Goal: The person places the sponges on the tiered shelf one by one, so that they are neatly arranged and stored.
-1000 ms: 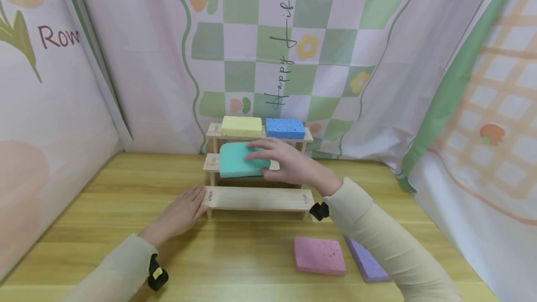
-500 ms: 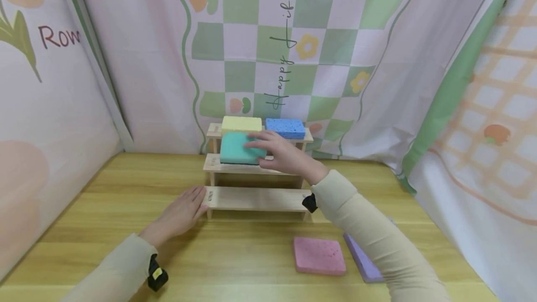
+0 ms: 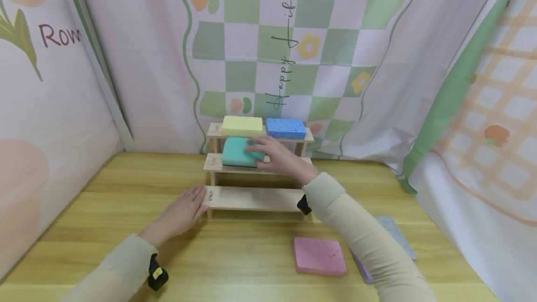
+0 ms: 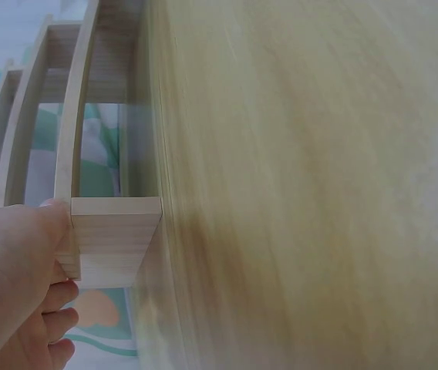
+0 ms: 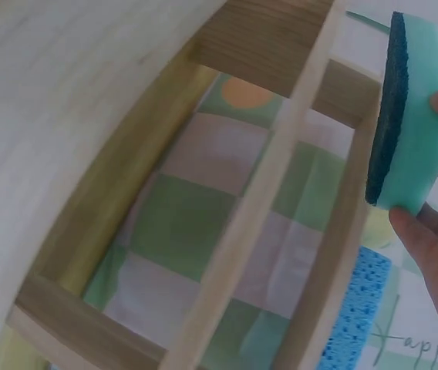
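Observation:
In the head view, my right hand [image 3: 278,157] grips a teal sponge [image 3: 235,150] by its right part, over the left side of the middle step of a wooden three-step rack [image 3: 256,198]. A dark scouring layer [image 5: 389,108] forms the sponge's underside in the right wrist view. Whether that underside touches the step, I cannot tell. My left hand [image 3: 182,211] holds the left end of the lowest step, its thumb and fingers at the board's edge in the left wrist view. On the top step lie a yellow sponge [image 3: 242,126] and a blue sponge [image 3: 286,128], side by side.
On the wooden table [image 3: 235,264], a pink sponge [image 3: 320,256] lies in front of the rack. A purple sponge [image 3: 364,269] and a grey-blue sponge [image 3: 396,236] are partly hidden by my right sleeve [image 3: 361,227]. A patterned curtain [image 3: 243,45] hangs behind the rack.
The teal sponge went up and back in my right hand, then came slightly down over the middle step. As the right arm shifted left, the grey-blue sponge came into view. My left hand stayed put.

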`<state>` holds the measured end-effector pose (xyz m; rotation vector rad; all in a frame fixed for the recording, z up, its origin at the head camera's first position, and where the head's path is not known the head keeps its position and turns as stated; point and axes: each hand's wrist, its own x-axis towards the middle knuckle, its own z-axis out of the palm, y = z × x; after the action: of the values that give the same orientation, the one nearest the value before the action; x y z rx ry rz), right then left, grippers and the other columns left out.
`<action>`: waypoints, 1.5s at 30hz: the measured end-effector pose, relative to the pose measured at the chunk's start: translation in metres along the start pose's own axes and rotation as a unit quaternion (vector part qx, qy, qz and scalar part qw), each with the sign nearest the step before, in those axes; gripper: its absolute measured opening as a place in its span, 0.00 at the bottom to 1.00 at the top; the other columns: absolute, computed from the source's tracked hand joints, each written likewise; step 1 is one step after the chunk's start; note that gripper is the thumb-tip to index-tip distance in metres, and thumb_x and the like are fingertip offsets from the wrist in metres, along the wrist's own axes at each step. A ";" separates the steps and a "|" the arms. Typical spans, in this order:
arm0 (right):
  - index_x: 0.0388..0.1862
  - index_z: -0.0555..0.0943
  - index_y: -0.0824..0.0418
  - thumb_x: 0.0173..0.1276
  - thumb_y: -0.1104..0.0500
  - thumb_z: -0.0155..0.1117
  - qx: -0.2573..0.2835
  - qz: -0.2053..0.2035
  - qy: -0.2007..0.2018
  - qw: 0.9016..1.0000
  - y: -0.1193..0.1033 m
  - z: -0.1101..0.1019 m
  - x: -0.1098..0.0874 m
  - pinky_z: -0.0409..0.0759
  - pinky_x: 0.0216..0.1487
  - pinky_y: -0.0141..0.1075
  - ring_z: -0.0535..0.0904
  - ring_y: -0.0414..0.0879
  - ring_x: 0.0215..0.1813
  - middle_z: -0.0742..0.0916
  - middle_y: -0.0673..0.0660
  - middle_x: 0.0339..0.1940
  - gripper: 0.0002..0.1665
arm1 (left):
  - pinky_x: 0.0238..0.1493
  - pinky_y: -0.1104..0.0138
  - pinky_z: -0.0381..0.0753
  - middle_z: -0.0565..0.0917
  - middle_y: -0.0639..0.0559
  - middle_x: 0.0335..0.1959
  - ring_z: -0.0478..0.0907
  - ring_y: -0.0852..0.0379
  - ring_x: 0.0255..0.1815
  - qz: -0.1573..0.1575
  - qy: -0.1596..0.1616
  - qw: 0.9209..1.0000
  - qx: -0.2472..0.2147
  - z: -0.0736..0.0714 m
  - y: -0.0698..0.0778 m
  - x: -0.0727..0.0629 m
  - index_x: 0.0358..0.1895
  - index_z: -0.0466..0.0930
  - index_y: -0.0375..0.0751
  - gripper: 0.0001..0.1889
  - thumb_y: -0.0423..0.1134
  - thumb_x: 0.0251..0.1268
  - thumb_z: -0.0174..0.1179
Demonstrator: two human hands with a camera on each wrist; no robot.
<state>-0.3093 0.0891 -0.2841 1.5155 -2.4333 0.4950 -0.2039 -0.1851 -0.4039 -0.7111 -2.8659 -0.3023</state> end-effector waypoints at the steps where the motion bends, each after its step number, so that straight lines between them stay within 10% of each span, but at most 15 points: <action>1: 0.56 0.77 0.60 0.58 0.66 0.63 0.002 0.005 -0.004 1.000 0.001 0.002 0.000 0.58 0.66 0.45 0.62 0.54 0.66 0.71 0.61 0.64 0.25 | 0.64 0.47 0.56 0.61 0.28 0.64 0.57 0.35 0.65 0.000 0.000 1.000 0.001 0.000 0.000 0.000 0.64 0.57 0.20 0.29 0.44 0.73 0.44; 27: 0.59 0.75 0.58 0.63 0.65 0.58 0.088 0.094 -0.051 0.990 0.014 0.026 0.006 0.75 0.41 0.34 0.63 0.49 0.63 0.68 0.56 0.67 0.24 | 0.64 0.48 0.56 0.62 0.28 0.63 0.58 0.34 0.64 0.002 0.009 1.000 -0.002 -0.001 0.001 0.000 0.64 0.58 0.20 0.28 0.43 0.73 0.45; 45: 0.61 0.73 0.58 0.65 0.64 0.55 0.104 0.104 -0.078 0.986 0.017 0.025 0.009 0.72 0.45 0.38 0.68 0.49 0.60 0.67 0.57 0.68 0.24 | 0.64 0.48 0.56 0.62 0.28 0.63 0.57 0.34 0.65 0.001 0.005 1.000 -0.006 -0.001 0.000 0.000 0.64 0.57 0.20 0.28 0.43 0.73 0.45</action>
<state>-0.3288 0.0784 -0.3063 1.4312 -2.7552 0.7169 -0.2038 -0.1849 -0.4030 -0.7115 -2.8571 -0.3233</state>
